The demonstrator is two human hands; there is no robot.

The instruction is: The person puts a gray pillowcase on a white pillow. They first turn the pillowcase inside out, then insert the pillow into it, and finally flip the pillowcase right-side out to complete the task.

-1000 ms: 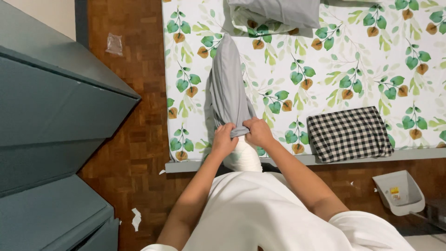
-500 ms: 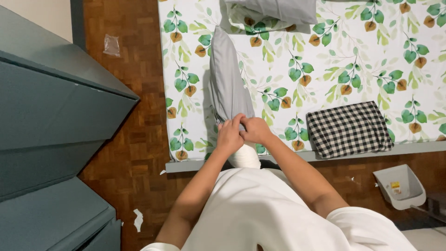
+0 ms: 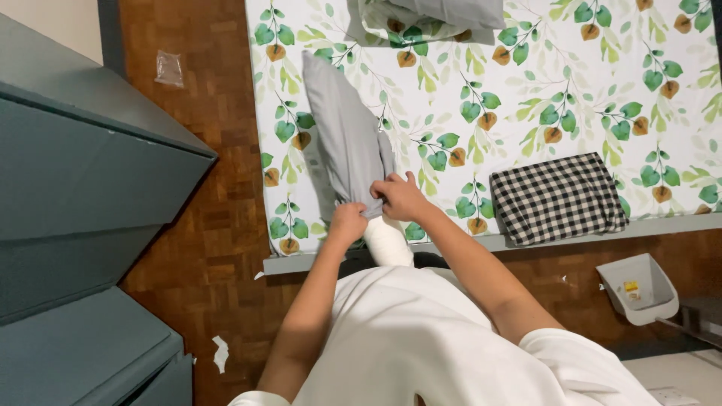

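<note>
A grey pillowcase [image 3: 346,139] lies lengthwise on the leaf-patterned bed sheet [image 3: 526,98], with a white pillow [image 3: 387,242] sticking out of its near end. My left hand [image 3: 347,222] grips the near edge of the grey pillowcase on its left side. My right hand [image 3: 398,197] pinches the same edge on the right, just above the white pillow. Both hands sit close together at the bed's front edge.
A folded black-and-white checked cloth [image 3: 558,197] lies on the bed to the right. Another grey pillow [image 3: 444,15] rests at the bed's far end. A dark teal cabinet [image 3: 83,195] stands on the left over parquet floor. A grey bin [image 3: 638,287] sits at the lower right.
My hands have stayed on the pillowcase's near edge, bunching it further over the white pillow. The view has shifted slightly.
</note>
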